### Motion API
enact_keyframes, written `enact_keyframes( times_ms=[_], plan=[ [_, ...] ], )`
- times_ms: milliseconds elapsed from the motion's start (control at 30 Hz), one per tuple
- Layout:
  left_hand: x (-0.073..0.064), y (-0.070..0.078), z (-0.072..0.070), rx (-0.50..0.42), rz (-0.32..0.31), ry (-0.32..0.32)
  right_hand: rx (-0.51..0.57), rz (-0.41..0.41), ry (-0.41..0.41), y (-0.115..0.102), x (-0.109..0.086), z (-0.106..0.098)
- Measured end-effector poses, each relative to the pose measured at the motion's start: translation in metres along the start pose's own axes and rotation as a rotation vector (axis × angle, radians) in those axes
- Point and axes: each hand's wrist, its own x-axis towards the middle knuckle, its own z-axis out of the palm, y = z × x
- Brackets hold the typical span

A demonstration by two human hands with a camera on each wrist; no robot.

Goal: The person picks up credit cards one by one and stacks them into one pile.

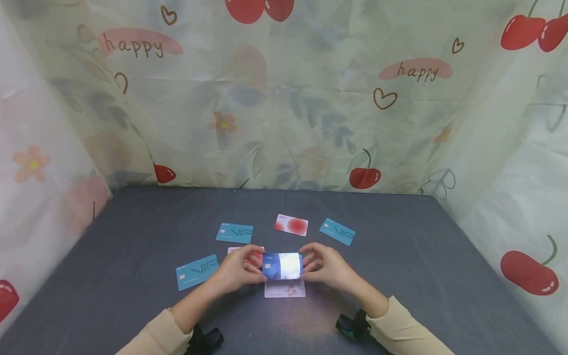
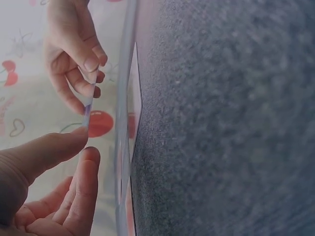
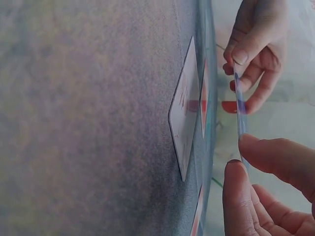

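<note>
A dark blue card (image 1: pixel 271 267) with a small chip and a bright glare on its right half is held level above the table. My left hand (image 1: pixel 239 268) pinches its left end between thumb and fingers. At the opposite end my right hand (image 1: pixel 328 266) pinches it the same way. In both wrist views the card shows edge-on, apart from the tabletop. Below it lies a pale pink card (image 1: pixel 285 291), whose far part the blue card hides in the head view. My left hand partly covers a red-and-white card (image 1: pixel 233 249) behind it.
Blue VIP cards lie on the dark grey table (image 1: pixel 399 276): one at left (image 1: pixel 195 273), one at back left (image 1: pixel 235 232), one at back right (image 1: pixel 337 231). A red-and-white card (image 1: pixel 291 225) is between the back two. Patterned curtains (image 1: pixel 284 123) enclose the table's back and sides.
</note>
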Motion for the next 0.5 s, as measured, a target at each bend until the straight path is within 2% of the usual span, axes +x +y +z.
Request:
enact_keyframes(
  times_ms=[500],
  plan=[
    [-0.0032, -0.0025, 0.0036, 0.006, 0.009, -0.024, -0.008, 0.045, -0.028, 0.0018, -0.0039, 0.0011]
  ],
)
